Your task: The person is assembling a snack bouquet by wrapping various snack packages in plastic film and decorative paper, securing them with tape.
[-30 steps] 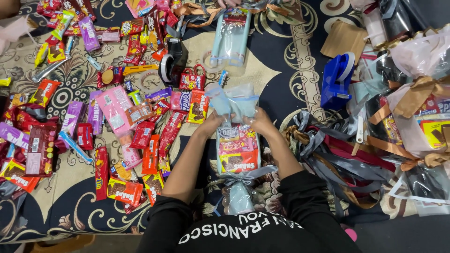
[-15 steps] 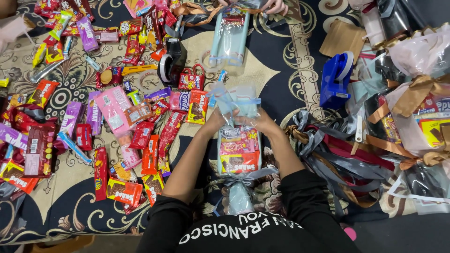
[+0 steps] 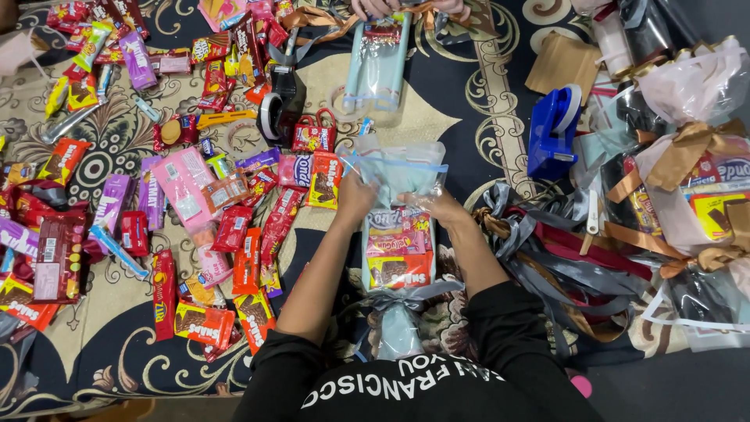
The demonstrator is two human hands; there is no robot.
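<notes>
On the far left of the patterned dark-blue and cream carpet (image 3: 117,344) lay a scatter of glossy foil snack wrappers (image 3: 195,258), mostly red, purple and pink, flat and crinkled, some overlapping. Just right of them the left hand (image 3: 355,199) gripped the left edge of a clear plastic gift bag with pale-blue borders (image 3: 400,234), its grip closed on the film near the bag's upper part. The bag lay lengthwise on the carpet between both forearms, packed with small bright snack packets and tied at its near end with a grey satin ribbon (image 3: 406,297). The right hand (image 3: 437,207) pinched the bag's right edge at about the same height, its fingers curled over the crumpled top. Further right sat a blue plastic tape dispenser (image 3: 551,133), then a tangle of grey and brown ribbons (image 3: 562,266), and finished filmy bags with brown bows (image 3: 687,180) at the far right.
</notes>
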